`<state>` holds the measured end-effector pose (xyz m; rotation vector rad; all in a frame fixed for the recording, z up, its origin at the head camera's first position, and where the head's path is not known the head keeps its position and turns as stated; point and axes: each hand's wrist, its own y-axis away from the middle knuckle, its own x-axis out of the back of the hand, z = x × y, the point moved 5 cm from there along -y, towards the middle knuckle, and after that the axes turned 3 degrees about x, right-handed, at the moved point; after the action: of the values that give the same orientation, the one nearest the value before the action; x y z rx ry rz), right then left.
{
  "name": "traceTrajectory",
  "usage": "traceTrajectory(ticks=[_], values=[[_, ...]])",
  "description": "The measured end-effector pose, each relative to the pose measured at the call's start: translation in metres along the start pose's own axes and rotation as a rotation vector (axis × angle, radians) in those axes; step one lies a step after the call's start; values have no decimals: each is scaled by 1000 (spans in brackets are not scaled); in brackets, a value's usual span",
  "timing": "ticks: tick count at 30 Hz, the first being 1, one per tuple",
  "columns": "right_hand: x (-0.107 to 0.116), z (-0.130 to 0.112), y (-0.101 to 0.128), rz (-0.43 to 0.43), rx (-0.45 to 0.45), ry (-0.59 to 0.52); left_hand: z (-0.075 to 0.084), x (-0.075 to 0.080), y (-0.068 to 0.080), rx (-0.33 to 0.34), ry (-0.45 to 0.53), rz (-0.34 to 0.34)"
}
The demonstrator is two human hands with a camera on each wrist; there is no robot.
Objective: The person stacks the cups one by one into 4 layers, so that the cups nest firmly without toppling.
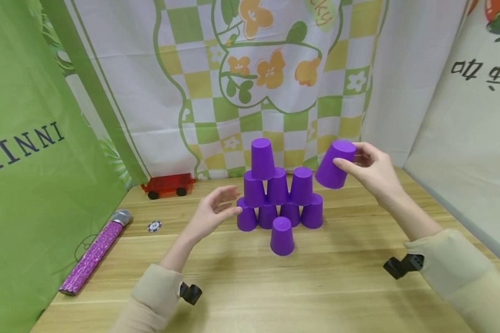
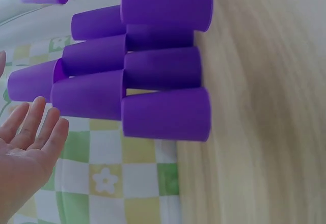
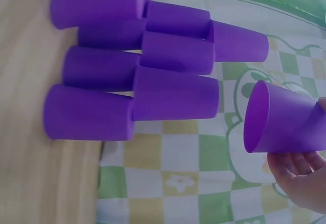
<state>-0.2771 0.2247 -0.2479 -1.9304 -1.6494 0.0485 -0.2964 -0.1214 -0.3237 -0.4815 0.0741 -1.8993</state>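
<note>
On the wooden table (image 1: pixel 337 286) your purple plastic cup pyramid (image 1: pixel 277 194) shows four base, three middle, one top, probably. Right hand (image 1: pixel 375 171) grips another purple cup (image 1: pixel 335 164) beside it; left hand (image 1: pixel 212 212) is spread, empty. One loose cup (image 1: pixel 282 236) stands in front, unstacked.

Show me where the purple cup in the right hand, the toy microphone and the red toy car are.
Purple cup in the right hand (image 1: pixel 332 167): head view, on its side wall.
Toy microphone (image 1: pixel 93 253): head view, on its glittery purple handle.
Red toy car (image 1: pixel 168 183): head view, on its body.
</note>
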Motion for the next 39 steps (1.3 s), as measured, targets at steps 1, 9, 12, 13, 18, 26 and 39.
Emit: traceTrajectory(ticks=[1,9,12,13,18,26,39], values=[[-1,-2,-4,1,1,6,-1,-2,1,3,11,-2],[-23,-13,-32,-46,15,35,-12,-20,0,18,47,-27],[-33,-13,-39,-76,18,46,-13,-26,-2,18,35,-31],[-36,-13,-40,-88,18,47,-14,-28,-2,17,40,-34],[-51,-8,-48,-122,-5,60,-17,-37,-3,-1,77,-48],[-67,-6,-56,-170,-16,48,-30,-52,-5,17,105,-41],[-83,4,-61,-201,-33,19,-44,-83,-8,71,109,-77]])
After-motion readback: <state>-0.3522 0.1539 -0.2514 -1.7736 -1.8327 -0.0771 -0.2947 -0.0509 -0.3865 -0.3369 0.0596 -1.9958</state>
